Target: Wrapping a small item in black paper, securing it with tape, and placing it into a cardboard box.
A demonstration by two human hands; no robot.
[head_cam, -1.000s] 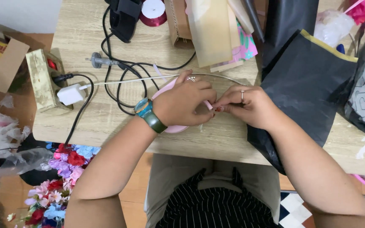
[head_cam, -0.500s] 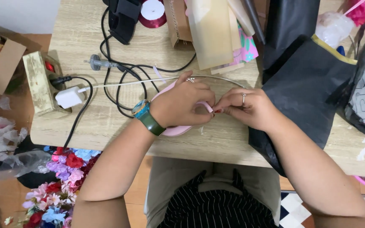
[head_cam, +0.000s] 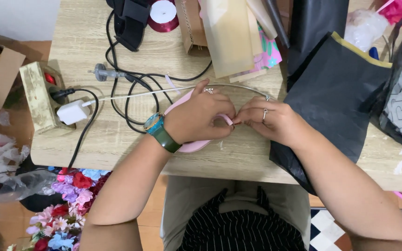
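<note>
Where the two hands meet at the middle of the pale wooden tabletop, a narrow strip of pink ribbon is caught between them, and that meeting point is what matters most: the left hand lies over a flat pink oval object whose long axis runs diagonally from near the table's front edge up and away toward a thin silver wire hoop arching behind the knuckles. The left fingers are curled and pressed down, pinching the ribbon against the pink piece, while the right hand, wearing a ring, comes in from the right with fingertips closed on the same strip, so both hands are touching it and touching each other at the tips. Neither hand is clearly nearer; the ribbon sits right between them, though the pink oval lies almost wholly under the left palm and wrist, beside a teal wristwatch with a green strap. A sheet of black paper lies just beside and partly under the right forearm. Further left, well apart from the work, black cables loop toward a white plug adapter seated in a worn cream power strip, and a reel of dark red ribbon rests at the table's far edge
</note>
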